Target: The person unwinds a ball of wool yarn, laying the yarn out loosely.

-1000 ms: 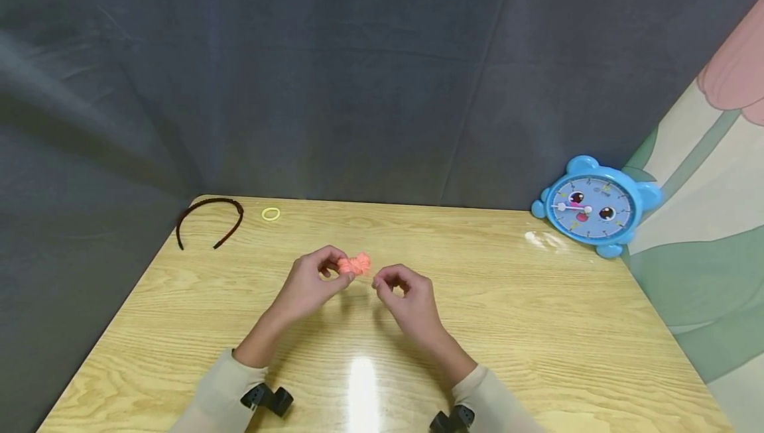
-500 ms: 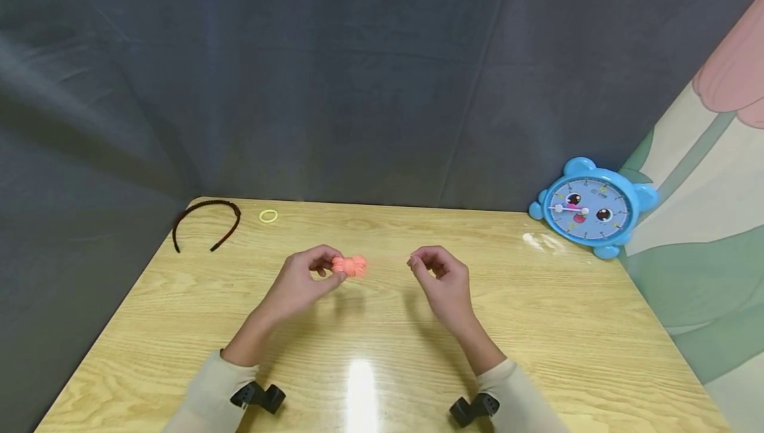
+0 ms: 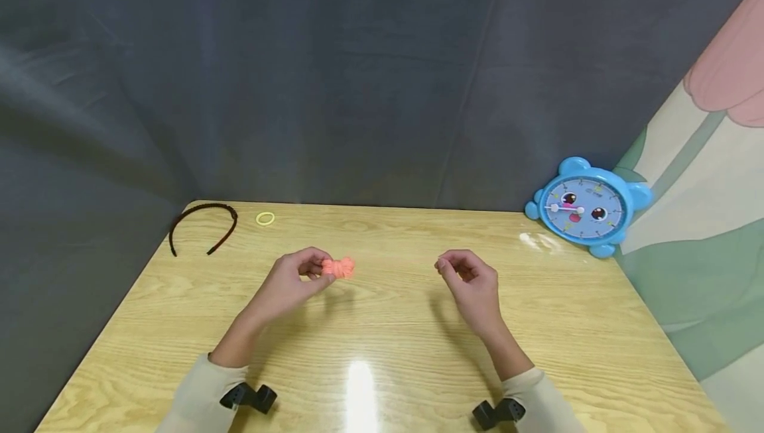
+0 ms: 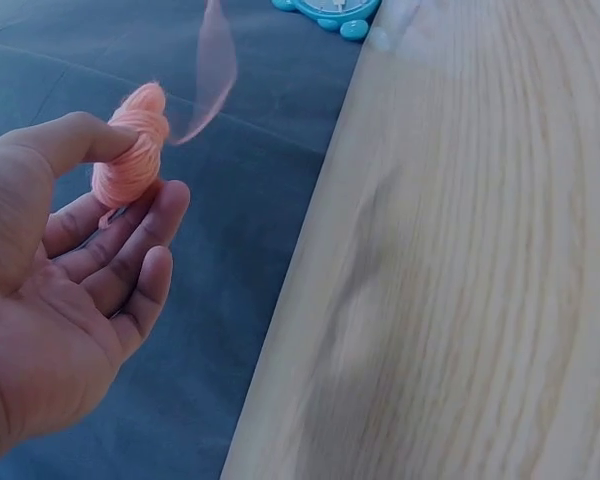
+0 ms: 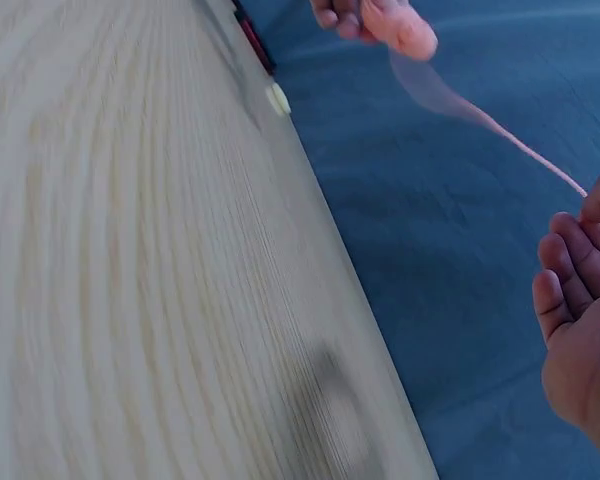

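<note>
Left fingers [image 4: 170, 208] are pinching the yarn [image 4: 130, 165] while right fingers [image 5: 578, 252] are gripping its strand [image 5: 528, 151], best drawn slowly against snags.

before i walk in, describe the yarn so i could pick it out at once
Find the wooden table in front of the dark curtain, then the left hand above it. It pinches the yarn, a small coral bundle with a thin strand running to the right hand. Unlike the yellow ring and dark headband, both on the table, it is wound up and held aloft.
</note>
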`<state>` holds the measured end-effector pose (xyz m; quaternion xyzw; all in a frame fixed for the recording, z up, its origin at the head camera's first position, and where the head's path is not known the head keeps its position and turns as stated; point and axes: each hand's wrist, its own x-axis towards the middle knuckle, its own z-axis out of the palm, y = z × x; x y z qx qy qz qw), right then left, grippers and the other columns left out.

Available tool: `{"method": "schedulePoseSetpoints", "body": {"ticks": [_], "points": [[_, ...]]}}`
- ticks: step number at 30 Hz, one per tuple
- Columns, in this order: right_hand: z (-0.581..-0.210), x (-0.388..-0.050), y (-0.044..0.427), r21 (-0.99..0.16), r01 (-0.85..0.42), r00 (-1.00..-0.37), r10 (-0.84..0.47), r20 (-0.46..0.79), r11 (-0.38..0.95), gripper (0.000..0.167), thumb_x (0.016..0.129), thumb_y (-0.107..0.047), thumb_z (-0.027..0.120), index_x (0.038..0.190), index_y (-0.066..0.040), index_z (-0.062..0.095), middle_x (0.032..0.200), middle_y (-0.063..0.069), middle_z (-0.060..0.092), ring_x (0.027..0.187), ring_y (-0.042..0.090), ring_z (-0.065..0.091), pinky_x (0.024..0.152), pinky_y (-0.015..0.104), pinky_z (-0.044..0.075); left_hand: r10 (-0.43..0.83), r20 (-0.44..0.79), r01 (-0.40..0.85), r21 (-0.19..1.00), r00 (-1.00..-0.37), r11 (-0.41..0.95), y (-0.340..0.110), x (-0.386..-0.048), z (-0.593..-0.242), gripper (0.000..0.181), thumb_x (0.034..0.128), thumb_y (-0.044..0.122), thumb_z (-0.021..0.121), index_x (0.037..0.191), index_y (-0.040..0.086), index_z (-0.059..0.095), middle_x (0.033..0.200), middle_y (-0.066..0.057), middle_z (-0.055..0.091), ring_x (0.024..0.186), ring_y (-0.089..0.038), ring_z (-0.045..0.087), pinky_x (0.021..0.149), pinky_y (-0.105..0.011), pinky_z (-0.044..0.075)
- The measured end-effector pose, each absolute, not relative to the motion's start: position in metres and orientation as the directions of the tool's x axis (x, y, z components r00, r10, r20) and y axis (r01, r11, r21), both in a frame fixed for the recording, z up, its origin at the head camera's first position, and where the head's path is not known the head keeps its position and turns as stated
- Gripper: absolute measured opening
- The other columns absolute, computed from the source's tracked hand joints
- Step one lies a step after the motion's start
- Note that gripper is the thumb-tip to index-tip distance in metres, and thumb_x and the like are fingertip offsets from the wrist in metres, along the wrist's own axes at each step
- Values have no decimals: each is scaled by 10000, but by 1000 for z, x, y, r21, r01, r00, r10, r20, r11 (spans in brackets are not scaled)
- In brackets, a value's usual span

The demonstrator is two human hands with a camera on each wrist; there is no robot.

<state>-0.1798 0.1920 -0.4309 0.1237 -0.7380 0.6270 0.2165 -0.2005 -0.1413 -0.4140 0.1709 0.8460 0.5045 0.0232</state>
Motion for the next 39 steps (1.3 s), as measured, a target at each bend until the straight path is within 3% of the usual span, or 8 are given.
{"method": "schedulePoseSetpoints", "body": {"ticks": [7, 13, 21, 31, 39], "points": [[-427, -180, 220, -887, -405, -892, 117, 437, 223, 59, 978, 30, 660, 969, 82, 687, 863, -105, 715, 810, 26, 682, 748, 146, 573, 327, 122, 267, 853, -937, 448, -151, -201, -412, 214, 939, 181, 767, 1138, 141, 697, 1038, -45, 710, 929, -186, 662, 778, -294, 571], [-422, -176, 242, -875, -426, -866, 178, 468, 230, 36, 951, 95, 653, 942, 125, 671, 834, -86, 722, 783, 21, 683, 731, 130, 569, 350, 106, 269, 846, -931, 461, -155, -202, -410, 218, 951, 180, 748, 1158, 137, 697, 1031, -50, 705, 922, -193, 652, 741, -275, 556], [-414, -177, 270, -887, -386, -854, 265, 448, 253, 97, 969, 47, 656, 954, 143, 659, 820, -94, 723, 755, 28, 674, 704, 117, 553, 392, 105, 297, 830, -914, 471, -159, -205, -408, 193, 954, 182, 746, 1139, 143, 703, 997, -38, 695, 896, -193, 635, 757, -294, 552], [-404, -177, 299, -874, -415, -806, 344, 482, 252, 105, 956, 47, 664, 943, 150, 651, 802, -83, 731, 722, 35, 663, 660, 107, 539, 397, 93, 299, 814, -913, 497, -160, -209, -409, 180, 949, 188, 750, 1122, 161, 709, 988, -31, 698, 897, -191, 635, 731, -273, 543], [-400, -178, 320, -898, -378, -778, 449, 440, 226, 49, 949, 42, 676, 935, 86, 694, 781, -74, 730, 702, 48, 655, 640, 103, 525, 380, 96, 294, 811, -920, 505, -164, -208, -408, 193, 951, 212, 756, 1130, 157, 710, 1000, -36, 709, 915, -192, 650, 734, -286, 542]]}}
